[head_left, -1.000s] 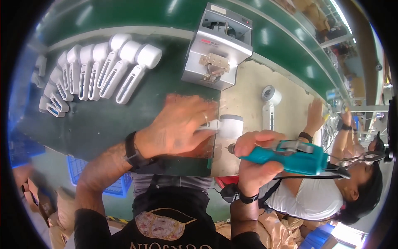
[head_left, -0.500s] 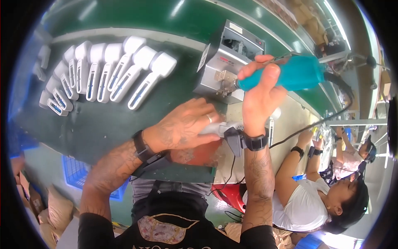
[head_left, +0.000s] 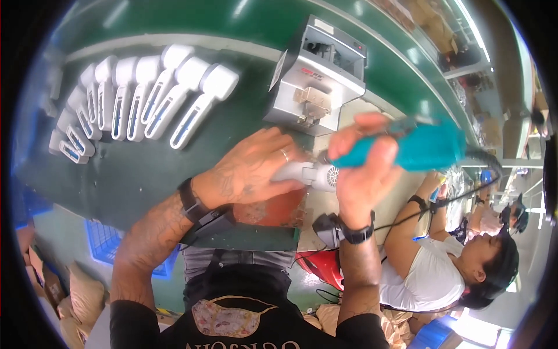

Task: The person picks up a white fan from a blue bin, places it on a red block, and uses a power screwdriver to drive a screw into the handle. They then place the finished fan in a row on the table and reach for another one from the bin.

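Observation:
My right hand is wrapped round a teal electric screwdriver, blurred by motion; its tip points left. Under my left hand lies a pale grey handheld device with a round vented end, held down between fingers and thumb. The screwdriver's tip is just above the vented end; whether it touches cannot be made out. Beyond my hands stands a grey metal screw feeder with an outlet block on its front.
Several white devices with round heads and slotted handles lie fanned out on the green bench at left. A black cable trails from the screwdriver. A co-worker in a white shirt sits at right. A blue crate stands below the bench.
My right hand has brought the screwdriver from the feeder's outlet down and nearer, to the device. My left hand stays on the device, whose vented end now shows more.

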Action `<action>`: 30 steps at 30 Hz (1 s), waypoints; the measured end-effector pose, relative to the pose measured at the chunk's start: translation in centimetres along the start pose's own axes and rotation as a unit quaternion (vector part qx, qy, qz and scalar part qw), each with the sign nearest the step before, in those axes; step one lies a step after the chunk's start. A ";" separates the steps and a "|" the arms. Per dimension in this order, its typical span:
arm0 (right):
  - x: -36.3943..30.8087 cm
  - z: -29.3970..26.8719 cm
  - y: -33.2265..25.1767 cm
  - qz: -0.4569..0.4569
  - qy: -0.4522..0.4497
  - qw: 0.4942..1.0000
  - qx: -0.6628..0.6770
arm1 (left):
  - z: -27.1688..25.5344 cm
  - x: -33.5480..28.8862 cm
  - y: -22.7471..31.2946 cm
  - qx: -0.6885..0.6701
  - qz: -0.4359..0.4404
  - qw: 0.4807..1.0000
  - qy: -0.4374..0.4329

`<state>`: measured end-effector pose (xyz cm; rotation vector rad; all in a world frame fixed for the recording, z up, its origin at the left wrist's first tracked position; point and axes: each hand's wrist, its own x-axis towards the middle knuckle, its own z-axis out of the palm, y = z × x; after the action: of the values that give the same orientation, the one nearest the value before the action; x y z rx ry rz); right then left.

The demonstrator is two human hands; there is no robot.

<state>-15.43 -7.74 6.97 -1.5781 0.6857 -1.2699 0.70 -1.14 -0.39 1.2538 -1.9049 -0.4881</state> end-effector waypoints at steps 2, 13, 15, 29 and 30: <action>-0.6 -0.8 0.0 -0.004 -0.003 1.000 0.001 | 0.2 0.1 -0.3 0.003 0.038 0.999 0.006; -1.0 -0.8 1.1 -0.014 -0.004 1.000 -0.004 | -0.2 -0.1 -0.1 -0.007 0.021 1.000 -0.007; -1.1 -1.0 1.5 -0.005 -0.007 1.000 -0.003 | -0.2 0.0 0.1 -0.006 0.023 1.000 -0.006; -1.0 -0.9 2.3 0.017 -0.033 0.999 0.034 | -0.1 -0.2 0.6 0.072 0.051 0.996 0.005; -0.8 -0.7 2.0 0.015 -0.037 0.999 0.035 | -0.1 -0.3 0.6 0.074 0.050 0.996 0.009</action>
<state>-16.09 -8.04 4.81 -1.5445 0.6107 -1.1954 0.52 -0.62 -0.06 1.2450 -2.0079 -0.2875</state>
